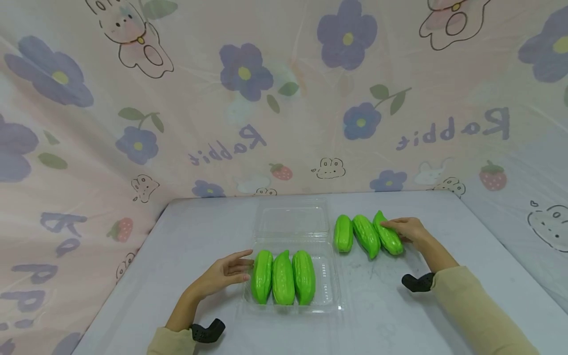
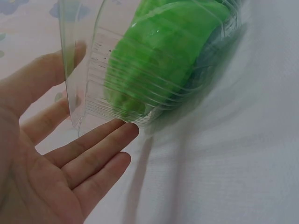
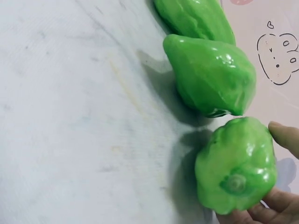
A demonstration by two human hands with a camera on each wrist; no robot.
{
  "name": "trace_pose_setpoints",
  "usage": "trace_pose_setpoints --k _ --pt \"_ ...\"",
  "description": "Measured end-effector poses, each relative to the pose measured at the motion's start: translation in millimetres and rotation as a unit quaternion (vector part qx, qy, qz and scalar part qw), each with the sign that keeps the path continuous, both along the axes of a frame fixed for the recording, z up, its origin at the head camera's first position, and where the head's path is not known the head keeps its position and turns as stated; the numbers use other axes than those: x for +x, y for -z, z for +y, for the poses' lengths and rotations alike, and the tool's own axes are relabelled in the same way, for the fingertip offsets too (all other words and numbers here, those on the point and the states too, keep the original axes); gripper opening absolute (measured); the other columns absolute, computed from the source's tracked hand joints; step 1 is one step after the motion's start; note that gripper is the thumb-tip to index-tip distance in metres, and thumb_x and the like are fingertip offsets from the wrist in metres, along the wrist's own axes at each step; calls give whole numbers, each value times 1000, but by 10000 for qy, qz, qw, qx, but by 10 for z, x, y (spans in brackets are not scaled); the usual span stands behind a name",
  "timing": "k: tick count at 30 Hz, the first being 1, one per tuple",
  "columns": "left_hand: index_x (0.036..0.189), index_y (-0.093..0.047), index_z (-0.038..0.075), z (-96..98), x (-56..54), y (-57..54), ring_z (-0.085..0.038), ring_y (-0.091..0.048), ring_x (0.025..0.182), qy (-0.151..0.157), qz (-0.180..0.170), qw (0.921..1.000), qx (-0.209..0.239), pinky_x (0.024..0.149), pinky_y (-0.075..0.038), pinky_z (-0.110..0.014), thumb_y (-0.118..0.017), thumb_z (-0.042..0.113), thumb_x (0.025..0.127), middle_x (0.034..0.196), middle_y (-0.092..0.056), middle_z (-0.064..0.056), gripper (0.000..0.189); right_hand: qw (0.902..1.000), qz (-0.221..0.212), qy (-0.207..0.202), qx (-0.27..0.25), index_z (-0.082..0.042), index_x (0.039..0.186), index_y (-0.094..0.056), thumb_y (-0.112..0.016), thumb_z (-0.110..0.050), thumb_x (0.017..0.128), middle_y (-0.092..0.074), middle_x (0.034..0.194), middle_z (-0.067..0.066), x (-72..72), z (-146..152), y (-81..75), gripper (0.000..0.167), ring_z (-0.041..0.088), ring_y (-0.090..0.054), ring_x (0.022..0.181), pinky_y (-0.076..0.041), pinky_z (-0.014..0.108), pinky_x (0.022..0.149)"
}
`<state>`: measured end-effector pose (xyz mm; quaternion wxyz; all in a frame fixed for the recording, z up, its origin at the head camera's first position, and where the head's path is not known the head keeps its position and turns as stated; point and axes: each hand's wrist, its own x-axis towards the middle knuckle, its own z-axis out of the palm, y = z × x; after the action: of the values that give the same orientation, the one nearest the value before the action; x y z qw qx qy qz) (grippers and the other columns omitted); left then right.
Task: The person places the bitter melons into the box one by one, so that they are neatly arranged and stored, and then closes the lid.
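A clear plastic clamshell box (image 1: 327, 281) lies unfolded, its lid (image 1: 293, 220) spread at the back. Inside its base three green bitter melons (image 1: 283, 278) lie side by side. My left hand (image 1: 222, 272) is at the box's left side, its fingers extended; in the left wrist view the fingertips (image 2: 131, 130) reach the ribbed wall. To the right of the box, three more bitter melons sit in a row: one on the left (image 1: 343, 234), one in the middle (image 1: 367, 237) and one on the right (image 1: 388, 236). My right hand (image 1: 410, 230) grips the right one between thumb (image 3: 286, 136) and fingers.
All of it rests on a white table (image 1: 377, 305) with a marbled surface. Behind and at the sides hangs a printed cloth (image 1: 301, 123) with flowers and rabbits. A black wrist device (image 1: 207, 331) sits at the left cuff, another black device (image 1: 417, 282) at the right.
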<state>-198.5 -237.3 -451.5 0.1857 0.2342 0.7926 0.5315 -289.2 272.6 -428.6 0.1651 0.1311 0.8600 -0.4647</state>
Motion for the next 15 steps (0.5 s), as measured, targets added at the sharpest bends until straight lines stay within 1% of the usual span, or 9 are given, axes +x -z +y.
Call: trace_pose_setpoints --k 3,12,15 --pt "151 -27 1 -1 0 3 -47 -48 131 -11 -19 10000 -19 106 -48 -42 -61 21 95 144 -46 -30 68 10000 0 -63 31 8 143 -37 -56 -48 94 -24 153 33 21 -6 -7 77 46 -36 136 -42 51 110" --pt "151 -27 2 -4 -3 10 -46 -47 132 -23 -17 10000 -45 106 -47 -43 -61 21 95 144 -45 -30 68 9994 6 -332 87 9 143 -36 -56 -48 94 -23 153 34 114 -7 -43 78 47 -35 137 -43 51 110" --pt "151 -27 2 -7 -2 17 -46 -47 132 -29 -27 10000 -40 106 -48 -42 -61 21 95 144 -45 -30 68 9988 83 -461 158 11 142 -36 -55 -46 95 -26 151 35 141 -11 -58 77 48 -36 135 -46 50 107"
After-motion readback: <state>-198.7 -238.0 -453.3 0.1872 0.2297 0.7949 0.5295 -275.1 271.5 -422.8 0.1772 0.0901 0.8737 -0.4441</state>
